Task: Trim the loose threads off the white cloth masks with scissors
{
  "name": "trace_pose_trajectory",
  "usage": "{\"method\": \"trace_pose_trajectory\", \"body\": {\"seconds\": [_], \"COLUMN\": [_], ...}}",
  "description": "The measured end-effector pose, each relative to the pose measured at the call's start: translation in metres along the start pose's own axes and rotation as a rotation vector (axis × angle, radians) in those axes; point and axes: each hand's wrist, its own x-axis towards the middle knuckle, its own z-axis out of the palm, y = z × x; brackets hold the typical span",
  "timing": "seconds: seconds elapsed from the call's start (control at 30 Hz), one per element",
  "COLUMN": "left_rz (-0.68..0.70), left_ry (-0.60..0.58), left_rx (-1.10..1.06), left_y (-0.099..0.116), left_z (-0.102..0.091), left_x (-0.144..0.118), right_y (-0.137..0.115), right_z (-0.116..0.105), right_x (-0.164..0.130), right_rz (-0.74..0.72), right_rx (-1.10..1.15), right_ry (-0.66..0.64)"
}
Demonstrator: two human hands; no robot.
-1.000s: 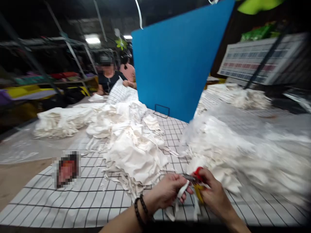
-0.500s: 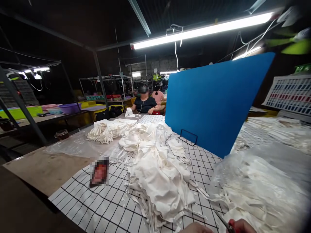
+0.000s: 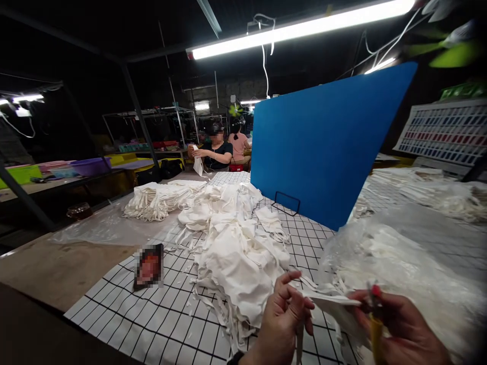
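Observation:
My left hand [image 3: 283,314] is closed on a white cloth strap [image 3: 331,298] at the front, with a loose end hanging below the fingers. The strap is stretched across to my right hand [image 3: 405,327], whose fingertips pinch its other end. That hand also holds a pair of scissors [image 3: 376,332] with a yellow handle part and a bit of red; they are blurred, and their blades are hard to make out. Just beyond my left hand lies a heap of white cloth pieces with straps [image 3: 243,263].
A tall blue panel [image 3: 319,147] stands in a black wire holder [image 3: 287,203] on the grid-patterned cloth [image 3: 152,324]. Clear plastic bagging [image 3: 380,248] covers white pieces at right. A neat white stack [image 3: 160,200] lies left. A co-worker [image 3: 218,152] handles white cloth across the table.
Both my hands have come up into view from the lower edge, now with the strap between them. The view has shifted slightly. Across the table, the co-worker has raised a white piece.

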Motion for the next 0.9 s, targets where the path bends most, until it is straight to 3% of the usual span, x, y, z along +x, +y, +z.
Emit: {"method": "trace_pose_trajectory", "body": {"seconds": [0.1,0.3,0.5,0.63,0.8,0.9], "left_rz": [0.012,-0.083,-0.046,-0.032,0.034,0.09], "left_ry": [-0.029,-0.058,-0.03,-0.068,-0.151,-0.215], "left_rx": [-0.08,-0.155,0.146,0.318,0.553,0.666], "left_y": [0.005,-0.014,-0.028,-0.032,-0.027,-0.021], "left_z": [0.002,0.006,0.002,-0.004,-0.001,0.002], "left_x": [-0.007,-0.009,-0.009,-0.013,-0.018,-0.018], "right_y": [-0.006,0.016,0.039,0.026,-0.001,-0.02], "right_z": [0.012,-0.005,-0.028,-0.038,-0.056,-0.066], "right_x": [-0.018,-0.04,-0.056,-0.06,-0.059,-0.062], "right_rz": [0.148,0.297,0.359,0.392,0.228,0.186], "right_rx": [0.044,0.097,-0.073,-0.123,-0.174,-0.446], "right_ry": [-0.056,0.092,-0.135,-0.256,-0.13,-0.28]}}
